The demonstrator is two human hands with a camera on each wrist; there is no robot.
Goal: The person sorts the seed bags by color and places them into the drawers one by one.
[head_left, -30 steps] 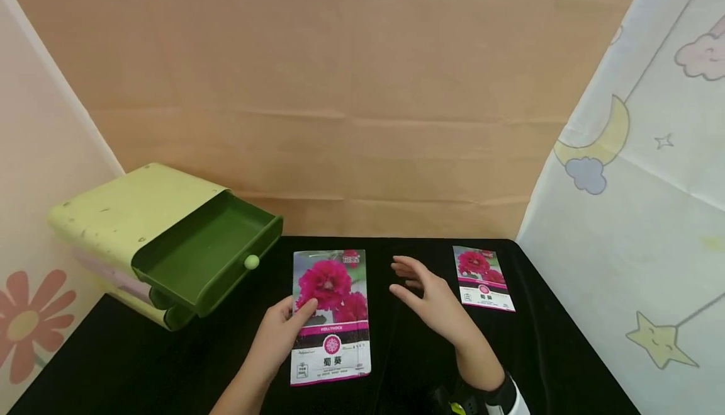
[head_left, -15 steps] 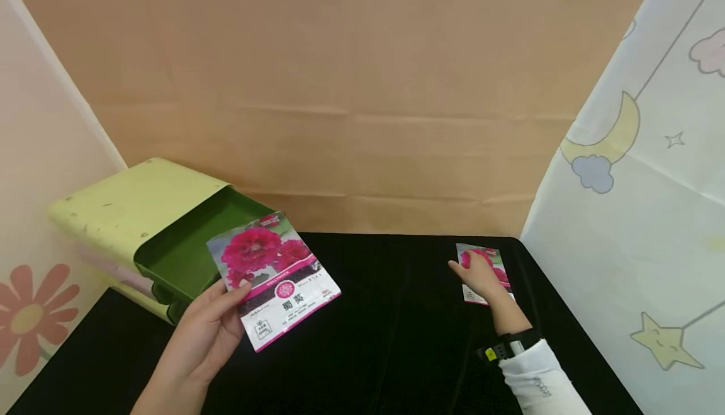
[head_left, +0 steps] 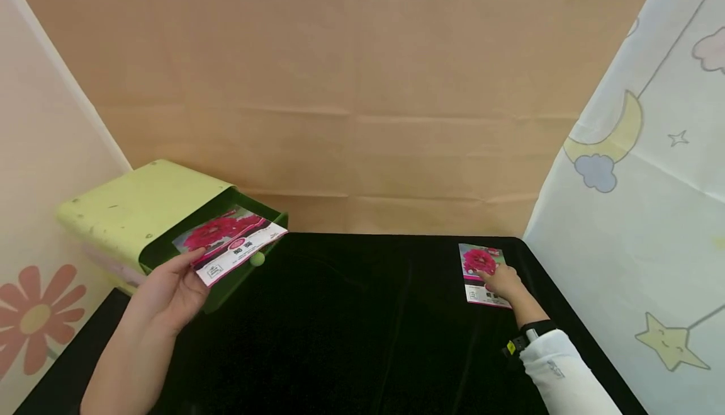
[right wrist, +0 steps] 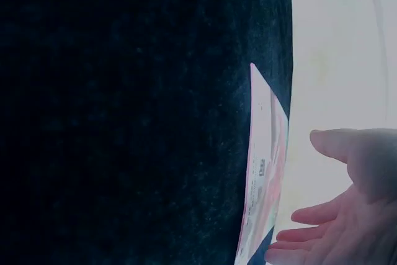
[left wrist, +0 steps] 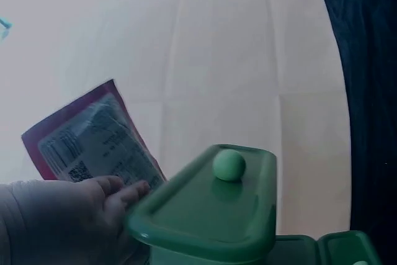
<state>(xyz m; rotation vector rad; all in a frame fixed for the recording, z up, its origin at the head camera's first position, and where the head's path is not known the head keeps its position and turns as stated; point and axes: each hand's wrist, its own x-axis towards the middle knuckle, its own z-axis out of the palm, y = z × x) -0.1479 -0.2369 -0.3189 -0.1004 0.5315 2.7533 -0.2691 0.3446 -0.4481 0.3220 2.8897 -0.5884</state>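
My left hand [head_left: 170, 292] pinches a seed packet [head_left: 235, 248] with dark pink flowers, thumb on its front. The packet is tilted over the pulled-out green drawer [head_left: 222, 295], its far part above the inside. In the left wrist view the packet's back [left wrist: 99, 138] with a barcode shows beside the drawer front [left wrist: 205, 212]. My right hand [head_left: 505, 283] is over a second, similar seed packet [head_left: 480, 259] that lies at the right of the black-covered table. The right wrist view shows the thumb and fingers spread, with that packet [right wrist: 265, 172] apart from them.
The yellow-green drawer cabinet [head_left: 147, 198] stands at the back left, its drawer fronts facing right. A round knob [head_left: 257, 259] sticks out from the pulled-out drawer. Brown paper [head_left: 351, 87] hangs behind the table [head_left: 351, 339], and printed cloths [head_left: 668, 226] stand at both sides.
My left hand has carried its packet leftward from the table's middle to over the open drawer. My right hand has gone right, to the other packet, which stays on the table.
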